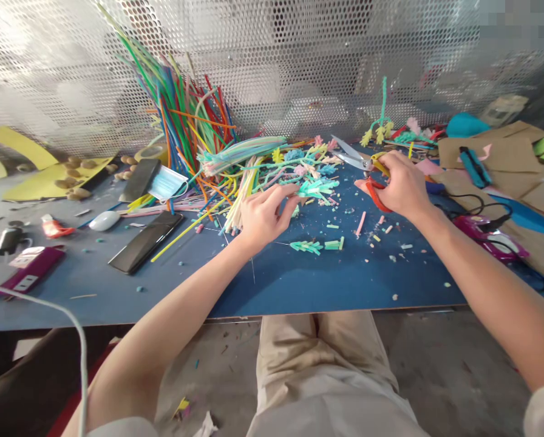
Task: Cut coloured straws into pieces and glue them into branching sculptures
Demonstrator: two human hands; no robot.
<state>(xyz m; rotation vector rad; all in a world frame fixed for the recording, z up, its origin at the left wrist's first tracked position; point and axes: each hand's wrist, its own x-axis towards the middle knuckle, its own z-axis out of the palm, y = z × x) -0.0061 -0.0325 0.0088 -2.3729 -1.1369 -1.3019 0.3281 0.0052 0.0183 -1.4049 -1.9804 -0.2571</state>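
My right hand (pixel 402 185) grips a pair of scissors (pixel 353 159) by its yellow and orange handles, with the blades parted and pointing left. To the left of them, my left hand (pixel 267 212) pinches the near end of a light teal leafy sprig (pixel 318 188), which looks like foam. On the table in front of it lie a green-teal leafy piece (pixel 306 247) and a short green piece (pixel 334 244). Behind the fingers are pale foam strips (pixel 247 191) and several coloured sprigs (pixel 294 170). My left fingertips partly hide the sprig's end.
Many coloured strips (pixel 181 121) lean on the perforated metal screen (pixel 326 60). A black phone (pixel 145 243), a white mouse (pixel 104 221) and a face mask (pixel 167 182) lie left. Right are brown cardboard (pixel 490 159) and a magenta power strip (pixel 490 237). Small scraps dot the blue table (pixel 272 288).
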